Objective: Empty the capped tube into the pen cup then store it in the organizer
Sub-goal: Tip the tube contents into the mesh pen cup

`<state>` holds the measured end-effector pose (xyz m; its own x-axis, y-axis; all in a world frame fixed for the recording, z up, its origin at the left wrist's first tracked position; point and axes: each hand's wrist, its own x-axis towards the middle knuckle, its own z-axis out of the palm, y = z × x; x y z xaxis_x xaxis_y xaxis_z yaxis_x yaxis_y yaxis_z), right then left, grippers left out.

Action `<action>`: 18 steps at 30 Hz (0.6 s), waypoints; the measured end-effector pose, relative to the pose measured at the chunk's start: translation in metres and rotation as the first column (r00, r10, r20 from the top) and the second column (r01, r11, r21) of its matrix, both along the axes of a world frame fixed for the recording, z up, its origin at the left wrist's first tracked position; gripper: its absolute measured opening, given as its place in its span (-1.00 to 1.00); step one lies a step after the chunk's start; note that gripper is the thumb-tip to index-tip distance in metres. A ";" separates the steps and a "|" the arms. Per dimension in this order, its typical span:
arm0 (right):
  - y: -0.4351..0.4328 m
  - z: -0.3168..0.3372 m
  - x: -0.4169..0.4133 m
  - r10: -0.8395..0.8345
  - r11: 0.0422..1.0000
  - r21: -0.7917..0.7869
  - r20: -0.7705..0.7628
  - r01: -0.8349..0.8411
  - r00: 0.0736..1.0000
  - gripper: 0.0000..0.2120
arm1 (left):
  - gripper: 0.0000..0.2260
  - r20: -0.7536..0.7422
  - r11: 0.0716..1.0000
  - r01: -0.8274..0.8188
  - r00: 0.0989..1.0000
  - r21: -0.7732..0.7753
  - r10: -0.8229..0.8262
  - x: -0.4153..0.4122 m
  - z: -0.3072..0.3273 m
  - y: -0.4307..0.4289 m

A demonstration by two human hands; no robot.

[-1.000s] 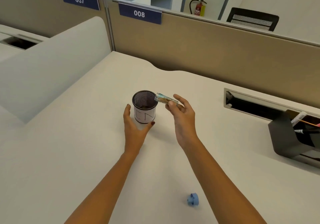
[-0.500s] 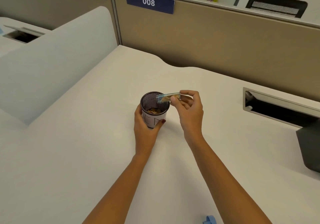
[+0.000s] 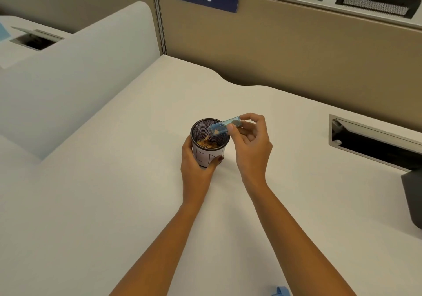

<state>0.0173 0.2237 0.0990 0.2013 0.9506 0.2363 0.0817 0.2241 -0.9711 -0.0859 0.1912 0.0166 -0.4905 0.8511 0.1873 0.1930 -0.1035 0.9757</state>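
A black mesh pen cup [image 3: 206,127] with a white paper label stands mid-desk. My left hand [image 3: 196,165] wraps around its near left side. My right hand [image 3: 252,141] pinches a clear tube [image 3: 220,127] by its closed end and tilts its open mouth down over the cup's rim. Small brown pieces lie in the bottom of the cup, and a few still sit near the tube's mouth. The tube's blue cap [image 3: 281,291] lies on the desk at the bottom edge of the frame. A corner of the dark organizer [image 3: 413,195] shows at the right edge.
The white desk [image 3: 114,204] is bounded at the back by a tan partition [image 3: 296,51] and at the left by a white divider [image 3: 75,76]. A cable slot with a metal frame [image 3: 374,142] is sunk into the desk at the right.
My left hand has closed around the cup. The tube has tipped further mouth-down and brown pieces have fallen into the cup. The camera has shifted, pushing the organizer and cap toward the frame edges.
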 end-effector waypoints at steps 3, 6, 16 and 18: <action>0.000 0.001 -0.001 -0.021 0.999 0.032 0.023 0.020 1.000 -0.58 | -0.25 -0.002 1.000 -0.003 1.000 -0.005 0.003 0.000 0.001 -0.001; 0.000 0.000 0.000 -0.010 0.997 0.074 0.092 0.003 0.996 -0.68 | -0.25 0.001 1.000 -0.001 1.000 -0.009 0.001 0.001 0.001 0.000; -0.001 -0.003 -0.001 0.015 0.984 0.170 0.229 -0.055 0.973 -0.60 | -0.25 0.002 1.000 -0.008 1.000 0.007 0.008 0.001 0.003 -0.002; 0.000 -0.002 -0.002 0.015 0.983 0.178 0.210 -0.054 0.978 -0.49 | -0.25 -0.002 1.000 -0.007 1.000 0.011 0.007 0.002 0.003 -0.001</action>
